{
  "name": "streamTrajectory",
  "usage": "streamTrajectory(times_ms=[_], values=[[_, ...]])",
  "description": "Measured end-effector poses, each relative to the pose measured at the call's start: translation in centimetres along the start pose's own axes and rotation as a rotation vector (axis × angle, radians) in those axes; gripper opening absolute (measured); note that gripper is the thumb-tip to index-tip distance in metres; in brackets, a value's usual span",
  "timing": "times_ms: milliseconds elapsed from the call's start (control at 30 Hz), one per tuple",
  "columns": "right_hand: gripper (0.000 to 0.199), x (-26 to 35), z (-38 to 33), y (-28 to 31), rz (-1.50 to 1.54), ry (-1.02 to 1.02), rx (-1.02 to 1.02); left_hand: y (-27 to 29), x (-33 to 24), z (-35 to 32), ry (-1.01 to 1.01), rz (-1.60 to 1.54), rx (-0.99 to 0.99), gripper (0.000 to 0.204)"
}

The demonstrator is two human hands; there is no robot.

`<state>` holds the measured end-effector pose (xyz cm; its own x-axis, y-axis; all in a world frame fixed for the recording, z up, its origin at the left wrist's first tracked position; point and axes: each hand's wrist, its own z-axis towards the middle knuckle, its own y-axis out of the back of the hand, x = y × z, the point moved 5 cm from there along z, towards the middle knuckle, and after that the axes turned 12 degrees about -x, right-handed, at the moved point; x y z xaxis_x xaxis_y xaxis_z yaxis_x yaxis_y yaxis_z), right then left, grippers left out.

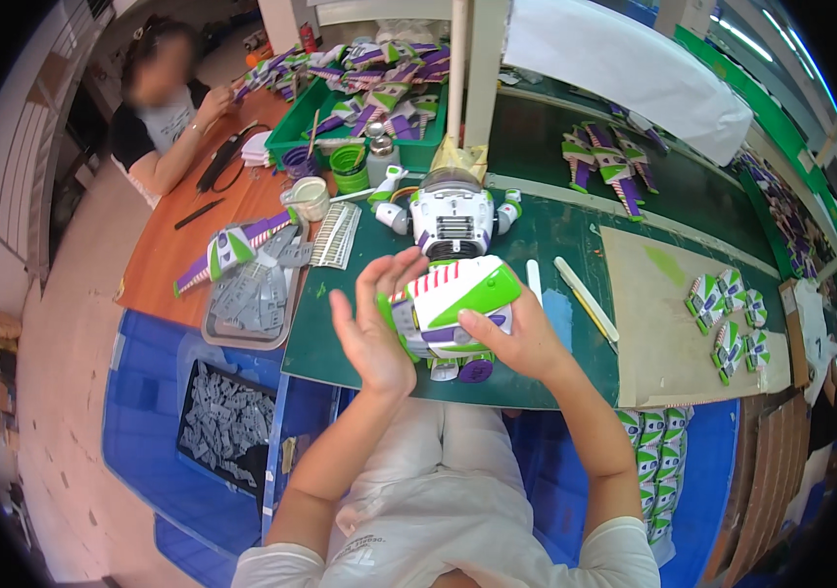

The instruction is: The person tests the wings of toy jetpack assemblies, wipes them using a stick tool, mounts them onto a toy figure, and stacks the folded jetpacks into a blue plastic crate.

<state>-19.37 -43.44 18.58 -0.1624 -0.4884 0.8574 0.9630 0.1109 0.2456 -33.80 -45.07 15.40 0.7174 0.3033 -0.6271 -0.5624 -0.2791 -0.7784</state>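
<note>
My right hand [528,343] grips a white, green and purple plastic toy wing piece with red stripes [446,286], its thumb lying across the top. On the left side of this piece, my left hand [376,338] has its fingers stretched out and apart; whether they touch it I cannot tell. Just beyond lies a white toy spaceman figure [453,214] on its front, arms spread, a panel of slots on its back. Part of a purple round foot [477,369] shows below the held piece, which hides the figure's middle.
At left, a clear tray [242,340] holds grey parts beside a finished-looking wing [230,250]. Cups [310,199] and a green bin [291,127] of wings stand behind. White sticks [585,299] and several small pieces [729,314] lie right. A person [159,118] sits at far left.
</note>
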Motion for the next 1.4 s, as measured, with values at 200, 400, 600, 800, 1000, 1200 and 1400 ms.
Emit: streamTrajectory(times_ms=[200, 400, 600, 800, 1000, 1200, 1400], values=[[0.041, -2.1, -0.6, -0.2, 0.249, -0.191, 0.026, 0.5, 0.2, 0.1, 0.035, 0.177, 0.116, 0.041], [0.052, -0.5, -0.2, -0.7, 0.200, -0.205, 0.050, 2.3, 1.1, 1.5, 0.118, 0.270, -0.039, 0.041], [0.075, 2.8, -0.7, -1.4, -0.188, 0.014, 0.061, 4.2, 3.4, 2.2, 0.340, 0.013, -0.248, 0.042], [0.079, 1.3, -0.2, -1.6, -0.383, 0.175, -0.239, 3.3, 1.7, 0.2, -0.055, 0.166, -0.171, 0.045], [0.050, 0.5, -0.2, -1.8, -0.381, 0.228, -0.317, 2.9, 1.1, -0.6, -0.122, 0.149, -0.176, 0.042], [0.017, 0.2, 0.0, -0.9, -0.126, 0.213, -0.427, 2.4, 0.9, -0.4, -0.192, 0.222, -0.181, 0.045], [0.032, 2.7, -0.9, -3.5, -0.326, 0.445, -0.318, 4.3, 2.4, 2.6, 0.119, -0.150, -0.226, 0.045]])
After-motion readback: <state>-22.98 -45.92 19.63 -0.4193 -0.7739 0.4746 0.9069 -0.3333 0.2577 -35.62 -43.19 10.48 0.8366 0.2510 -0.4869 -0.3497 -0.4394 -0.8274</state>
